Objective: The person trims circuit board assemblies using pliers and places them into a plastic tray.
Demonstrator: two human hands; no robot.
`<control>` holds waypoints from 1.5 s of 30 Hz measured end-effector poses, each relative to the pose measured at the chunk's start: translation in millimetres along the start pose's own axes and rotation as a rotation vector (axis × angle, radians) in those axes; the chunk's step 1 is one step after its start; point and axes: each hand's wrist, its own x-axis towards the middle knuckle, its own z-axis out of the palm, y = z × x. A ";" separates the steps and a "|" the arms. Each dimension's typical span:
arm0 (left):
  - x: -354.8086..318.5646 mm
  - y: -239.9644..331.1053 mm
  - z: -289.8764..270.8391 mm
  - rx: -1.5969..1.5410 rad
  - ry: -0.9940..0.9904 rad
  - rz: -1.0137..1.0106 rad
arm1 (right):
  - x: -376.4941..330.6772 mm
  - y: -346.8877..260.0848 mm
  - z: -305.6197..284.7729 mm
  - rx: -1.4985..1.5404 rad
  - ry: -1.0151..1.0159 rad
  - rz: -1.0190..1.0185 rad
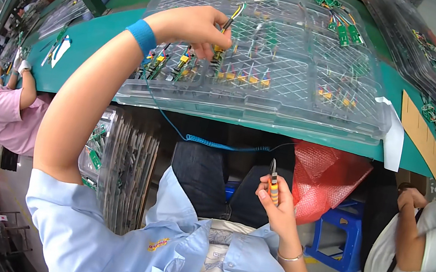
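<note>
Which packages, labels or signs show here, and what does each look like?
Clear plastic tray: on the green table, large, gridded, holding small parts.
Red bubble wrap: under the table edge, crumpled.
White paper slip: hanging off the table edge.
Cardboard sheet: right, flat, brown.

Lots you can't really make out here

The left hand (pixel 193 27) covers the lower end of the wired part (pixel 230 21) it pinches, and the small boards in the clear tray (pixel 259 94) blur behind the plastic grid. The right hand (pixel 276 200) hides most of the little cutters (pixel 273 182), so only the tip shows. The far trays (pixel 417 48) run off the edge, and the counter (pixel 101 41) hides the lap below.
</note>
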 end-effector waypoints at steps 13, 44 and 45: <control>-7.7 -2.3 15.1 -0.021 0.066 -0.077 | 0.5 3.8 -7.7 -0.039 0.033 0.013; 153.5 98.1 83.0 0.745 0.579 0.675 | 10.8 115.1 -58.3 1.250 -0.485 -0.099; 167.9 94.8 89.8 0.722 0.583 0.624 | 11.8 113.4 -60.0 1.268 -0.457 -0.085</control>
